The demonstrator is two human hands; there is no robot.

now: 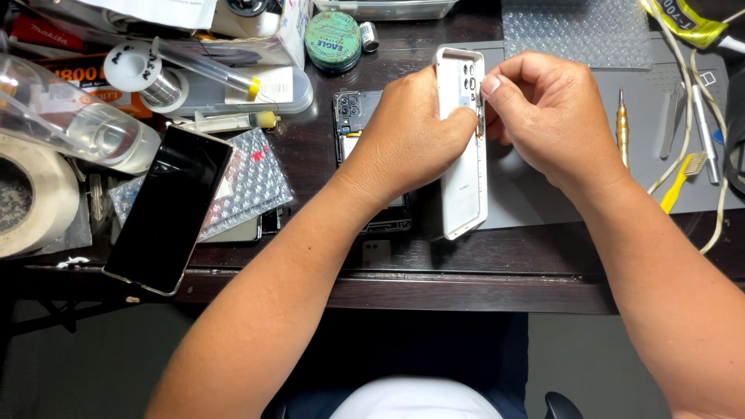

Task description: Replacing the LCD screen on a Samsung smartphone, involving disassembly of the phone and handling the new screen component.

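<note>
Head view: I see my left hand (415,136) wrapped around a white phone back cover (463,167), gripping it by its left edge and holding it tilted on its side above the dark tabletop (466,271), its camera cutouts toward the top. My right hand (543,116) is pinched at the cover's right edge, near the camera cutouts, with thumb and forefinger closed on something too small for me to make out. Beneath my left hand lies an opened phone body (357,116), its camera cluster showing and the rest mostly hidden by my hand. Under the cover and to the right spreads a grey work mat (543,202), and on it, well apart from my hands, a small screwdriver with a yellow handle (621,124) and a yellow brush (683,182). To the left, a black phone screen (167,209) rests face up over a sheet of bubble wrap (260,182), near a roll of tape (31,194) at the tabletop's edge. A round green tin (333,39) sits at the back.
</note>
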